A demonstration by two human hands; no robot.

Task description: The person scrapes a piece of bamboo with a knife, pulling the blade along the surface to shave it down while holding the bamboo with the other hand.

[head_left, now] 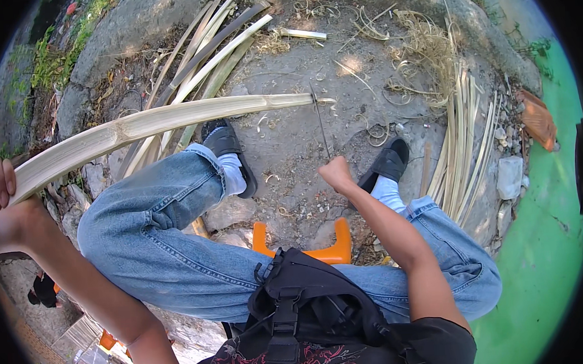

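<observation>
At the far left, my left hand (3, 201) is closed around the near end of a long, pale split bamboo strip (159, 121). The strip stretches across in front of me, over my left knee and foot, and a node shows along it. My right hand (337, 175) grips a knife (321, 125) between my feet, its handle hidden in the fist. The narrow dark blade points away from me and crosses the strip close to its far tip. A short pale bit of bamboo (327, 101) shows just beyond the blade.
Several split bamboo lengths (222, 53) lie piled at the far left. Thin bamboo strips (460, 145) and curled shavings (422, 52) lie to the right. Part of an orange plastic stool (342, 243) shows between my legs. Beyond the stones at right is a green surface (536, 262).
</observation>
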